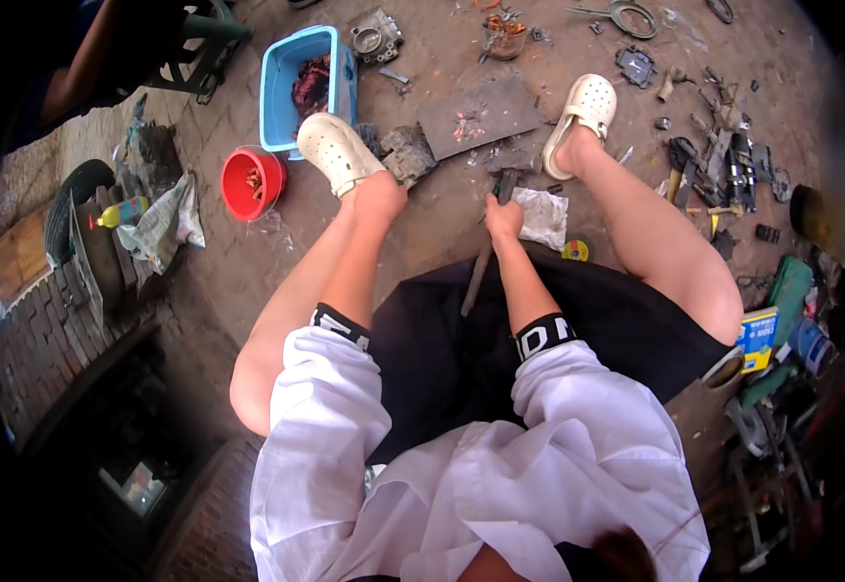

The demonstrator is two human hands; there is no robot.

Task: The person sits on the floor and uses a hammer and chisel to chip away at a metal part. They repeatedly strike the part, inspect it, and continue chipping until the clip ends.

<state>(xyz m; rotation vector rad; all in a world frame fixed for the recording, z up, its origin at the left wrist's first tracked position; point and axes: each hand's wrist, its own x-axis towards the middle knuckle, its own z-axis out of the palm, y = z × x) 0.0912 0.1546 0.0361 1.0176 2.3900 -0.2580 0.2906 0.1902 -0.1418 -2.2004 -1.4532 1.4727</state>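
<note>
My right hand (505, 217) is closed around the upper handle of a hammer (479, 276). The handle slants down toward my lap, and its dark head end points away from me. My left hand (384, 190) is low beside my left ankle, next to a dirty metal block (407, 155). Its fingers do not show clearly, so I cannot make out whether it grips anything. Beyond both hands a flat metal plate (476, 118) lies on the ground, with small coppery scraps on it. White crumpled plastic (542, 218) lies just right of my right hand.
A blue tub (268, 97) holding reddish wire and a red bucket (226, 184) stand by my left shoe. Ahead is a basket (504, 44) of coppery scraps. Tools and metal parts (738, 160) lie scattered to the right. A person's arm (78, 78) shows at upper left.
</note>
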